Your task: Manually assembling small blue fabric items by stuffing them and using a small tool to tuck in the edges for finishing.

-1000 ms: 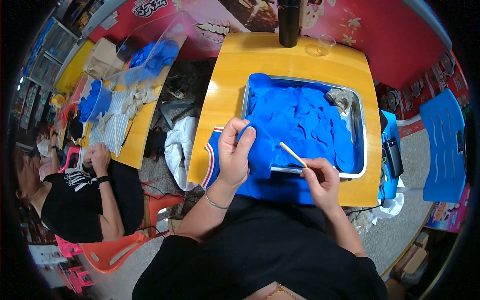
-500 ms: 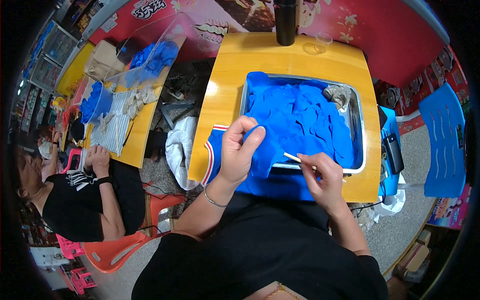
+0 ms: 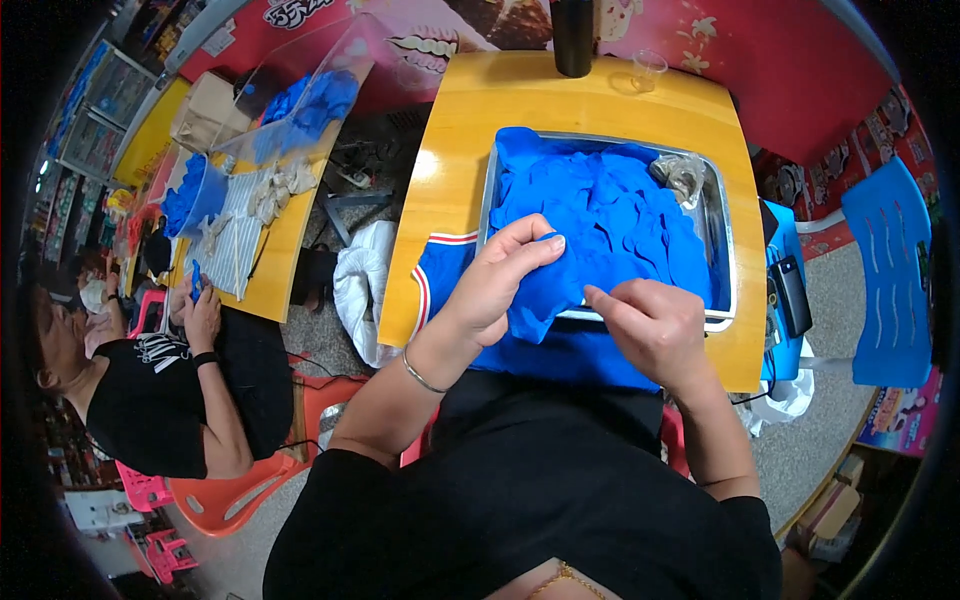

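Note:
My left hand [image 3: 490, 290] pinches a piece of thin blue fabric [image 3: 545, 300] between thumb and fingers, and the piece hangs down over the near edge of the tray. Close to its right side, my right hand [image 3: 655, 325] is closed around a thin pale stick. Almost all of the stick is hidden by the fingers now. Beyond both hands lies a metal tray [image 3: 727, 255] heaped with blue fabric pieces [image 3: 610, 205]. A clear plastic bag [image 3: 682, 178] with something greyish inside rests in the tray's far right corner.
The tray stands on a yellow table [image 3: 470, 110] with a black bottle [image 3: 572, 40] and a clear cup [image 3: 648, 72] at its far edge. A blue garment with striped trim [image 3: 445, 265] lies left. A co-worker [image 3: 150, 400] sits at another table. A blue chair [image 3: 885, 270] stands right.
My right hand has turned and closed further over the stick, hiding most of it. My left hand has shifted slightly right with the fabric. The co-worker now holds something blue.

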The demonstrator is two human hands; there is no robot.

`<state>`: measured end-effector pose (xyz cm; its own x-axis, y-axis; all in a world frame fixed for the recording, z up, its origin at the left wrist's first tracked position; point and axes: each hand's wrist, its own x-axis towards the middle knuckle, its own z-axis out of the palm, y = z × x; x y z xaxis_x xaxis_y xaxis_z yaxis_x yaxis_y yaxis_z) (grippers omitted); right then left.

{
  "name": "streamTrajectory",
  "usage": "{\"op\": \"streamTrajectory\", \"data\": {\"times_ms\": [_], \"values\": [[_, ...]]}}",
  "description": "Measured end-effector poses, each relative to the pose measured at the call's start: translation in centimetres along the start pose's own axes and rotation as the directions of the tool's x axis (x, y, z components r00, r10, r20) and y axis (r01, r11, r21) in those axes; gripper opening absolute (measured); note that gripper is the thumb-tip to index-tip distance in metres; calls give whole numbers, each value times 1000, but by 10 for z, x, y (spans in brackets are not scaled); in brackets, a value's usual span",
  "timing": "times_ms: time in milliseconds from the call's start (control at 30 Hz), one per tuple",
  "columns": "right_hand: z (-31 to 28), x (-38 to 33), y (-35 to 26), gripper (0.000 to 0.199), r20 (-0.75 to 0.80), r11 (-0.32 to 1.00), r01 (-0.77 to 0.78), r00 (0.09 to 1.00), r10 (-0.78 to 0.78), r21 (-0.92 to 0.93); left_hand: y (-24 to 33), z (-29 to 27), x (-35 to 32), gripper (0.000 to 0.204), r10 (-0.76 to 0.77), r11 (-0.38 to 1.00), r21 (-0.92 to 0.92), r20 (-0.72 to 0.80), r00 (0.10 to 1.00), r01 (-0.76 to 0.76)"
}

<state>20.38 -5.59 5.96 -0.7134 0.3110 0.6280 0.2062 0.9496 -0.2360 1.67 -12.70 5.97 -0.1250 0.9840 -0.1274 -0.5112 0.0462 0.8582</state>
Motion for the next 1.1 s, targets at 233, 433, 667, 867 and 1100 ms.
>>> {"op": "streamTrajectory", "data": {"times_ms": [233,433,667,867,1100], "values": [[-10,-4,14,14,185,966,23,980,-72,256,-7,-2,7,10,-175,985,9,60,983,174],[4,-28,17,9,499,214,-549,831,246,808,-15,5,6,9,24,990,140,26,999,-27],[14,-37,9,13,518,-51,-534,788,332,844,-7,10,-9,46,687,410,635,257,680,-655],[19,-35,2,14,490,-3,-523,797,353,853,-14,11,-13,31,622,490,619,246,744,-614],[20,-36,-1,13,509,-42,-525,797,325,850,-9,8,-13,29,566,512,594,309,764,-620]]}}
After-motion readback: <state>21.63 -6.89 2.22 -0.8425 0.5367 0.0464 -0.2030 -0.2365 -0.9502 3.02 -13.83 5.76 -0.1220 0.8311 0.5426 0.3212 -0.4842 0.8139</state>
